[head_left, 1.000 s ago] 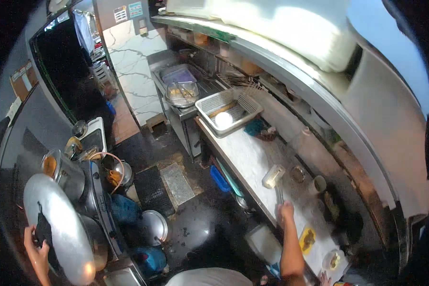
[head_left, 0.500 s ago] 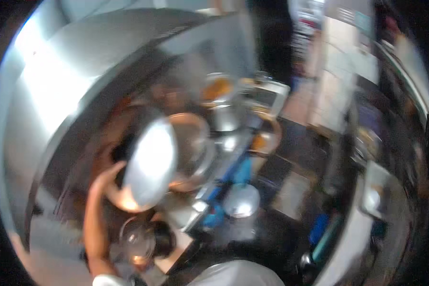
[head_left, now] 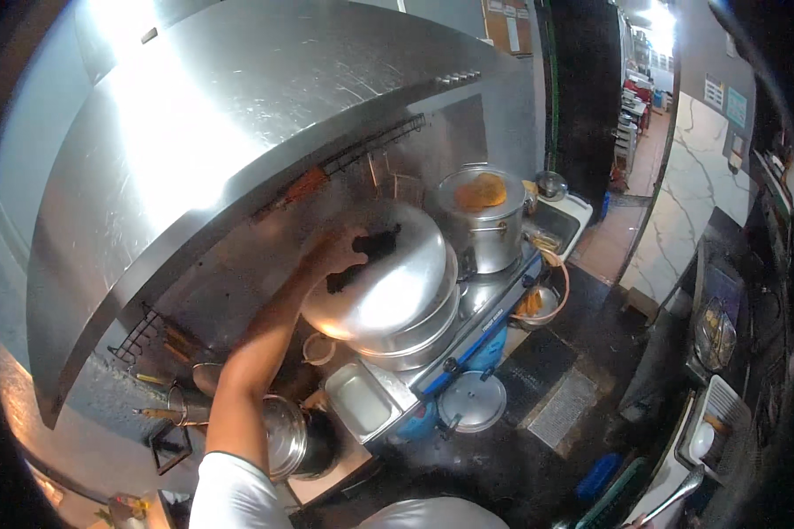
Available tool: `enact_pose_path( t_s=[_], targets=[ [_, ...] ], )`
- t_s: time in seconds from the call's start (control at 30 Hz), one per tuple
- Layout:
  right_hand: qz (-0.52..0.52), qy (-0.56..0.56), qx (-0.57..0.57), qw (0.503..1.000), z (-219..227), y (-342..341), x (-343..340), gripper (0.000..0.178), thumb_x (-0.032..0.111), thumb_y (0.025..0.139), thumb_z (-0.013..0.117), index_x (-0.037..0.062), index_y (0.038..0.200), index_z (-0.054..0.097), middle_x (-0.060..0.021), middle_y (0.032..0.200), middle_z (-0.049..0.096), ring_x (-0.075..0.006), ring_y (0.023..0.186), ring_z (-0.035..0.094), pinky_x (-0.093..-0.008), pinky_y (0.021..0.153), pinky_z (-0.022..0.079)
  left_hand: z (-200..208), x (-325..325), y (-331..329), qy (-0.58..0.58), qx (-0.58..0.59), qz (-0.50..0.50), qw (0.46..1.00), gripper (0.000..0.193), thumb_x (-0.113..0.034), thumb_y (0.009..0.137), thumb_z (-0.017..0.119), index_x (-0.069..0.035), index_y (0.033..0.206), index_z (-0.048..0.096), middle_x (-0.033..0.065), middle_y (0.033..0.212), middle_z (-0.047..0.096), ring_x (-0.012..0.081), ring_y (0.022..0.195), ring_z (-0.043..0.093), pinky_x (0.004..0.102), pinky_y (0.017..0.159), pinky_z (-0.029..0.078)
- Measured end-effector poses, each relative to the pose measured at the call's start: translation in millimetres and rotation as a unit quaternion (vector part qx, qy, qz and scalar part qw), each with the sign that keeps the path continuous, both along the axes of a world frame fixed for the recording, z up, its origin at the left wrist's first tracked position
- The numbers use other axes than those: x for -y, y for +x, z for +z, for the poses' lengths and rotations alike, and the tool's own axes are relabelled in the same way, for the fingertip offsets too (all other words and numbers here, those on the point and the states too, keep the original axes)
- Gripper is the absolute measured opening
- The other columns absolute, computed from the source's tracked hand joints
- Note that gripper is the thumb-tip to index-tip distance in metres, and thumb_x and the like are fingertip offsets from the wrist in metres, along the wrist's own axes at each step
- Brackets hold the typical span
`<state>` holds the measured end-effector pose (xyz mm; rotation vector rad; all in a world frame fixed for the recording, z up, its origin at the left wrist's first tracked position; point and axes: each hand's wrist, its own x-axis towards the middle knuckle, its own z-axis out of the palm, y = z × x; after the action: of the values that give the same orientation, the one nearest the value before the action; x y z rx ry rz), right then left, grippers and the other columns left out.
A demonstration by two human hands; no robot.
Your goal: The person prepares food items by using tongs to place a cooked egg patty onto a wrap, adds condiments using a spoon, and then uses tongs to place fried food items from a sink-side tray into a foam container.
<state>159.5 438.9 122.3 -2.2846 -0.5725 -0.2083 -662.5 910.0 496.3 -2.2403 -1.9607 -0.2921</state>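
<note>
I am gripping the black cloth (head_left: 378, 242) with the left fingers (head_left: 342, 256); the smooth, domed metal lid (head_left: 401, 286) is lying tilted beneath them, over a round metal pot (head_left: 422, 339). The right fingers I cannot tell.

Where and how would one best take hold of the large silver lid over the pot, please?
The large silver lid is probably best gripped at the black material near its middle, where the left hand is, reaching from above and the left. Its broad, smooth face seems to offer little else, and a central grip should balance the wide disc over the pot.
</note>
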Motion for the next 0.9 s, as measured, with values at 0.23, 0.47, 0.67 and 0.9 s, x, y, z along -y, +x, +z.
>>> enact_pose_path(
  t_s=[0.23,0.47,0.67,0.9],
  targets=[
    [-0.042,0.049,-0.107,0.992,36,-93,-4,0.028,0.018,0.100,0.063,-0.0063,0.113,0.058,-0.0305,0.098,0.066,-0.0448,0.089,0.064,-0.0524,0.082,0.053,-54,-68,-25,-0.139,0.079,-0.014,0.987,0.067,-0.030,0.075,0.084,-0.004,0.133,0.066,0.0242,0.134,0.064,0.0392,0.128,0.060,0.0504,0.109,0.048],
    [-0.070,0.042,-0.106,0.991,24,-110,31,0.030,0.017,0.097,0.064,-0.0082,0.113,0.059,-0.0307,0.101,0.065,-0.0438,0.092,0.063,-0.0522,0.084,0.053,-64,-87,-22,-0.154,0.051,-0.054,0.985,0.062,-0.026,0.075,0.080,-0.005,0.133,0.068,0.0199,0.128,0.070,0.0340,0.116,0.067,0.0431,0.101,0.053],
    [-0.022,0.074,-0.094,0.993,28,-113,20,0.036,0.024,0.098,0.070,-0.0085,0.110,0.062,-0.0293,0.099,0.065,-0.0407,0.089,0.063,-0.0509,0.084,0.053,-75,-87,-28,-0.195,0.053,-0.029,0.979,0.069,-0.028,0.077,0.081,-0.004,0.139,0.062,0.0212,0.141,0.062,0.0334,0.127,0.062,0.0430,0.110,0.048],
    [0.113,0.084,-0.171,0.975,-74,-93,0,0.047,0.038,0.101,0.066,-0.0034,0.123,0.062,-0.0233,0.111,0.069,-0.0311,0.099,0.064,-0.0461,0.090,0.053,-51,-43,1,0.054,0.047,-0.082,0.994,0.073,-0.042,0.084,0.080,-0.004,0.142,0.058,0.0206,0.129,0.067,0.0319,0.115,0.065,0.0421,0.101,0.051]
  ],
)
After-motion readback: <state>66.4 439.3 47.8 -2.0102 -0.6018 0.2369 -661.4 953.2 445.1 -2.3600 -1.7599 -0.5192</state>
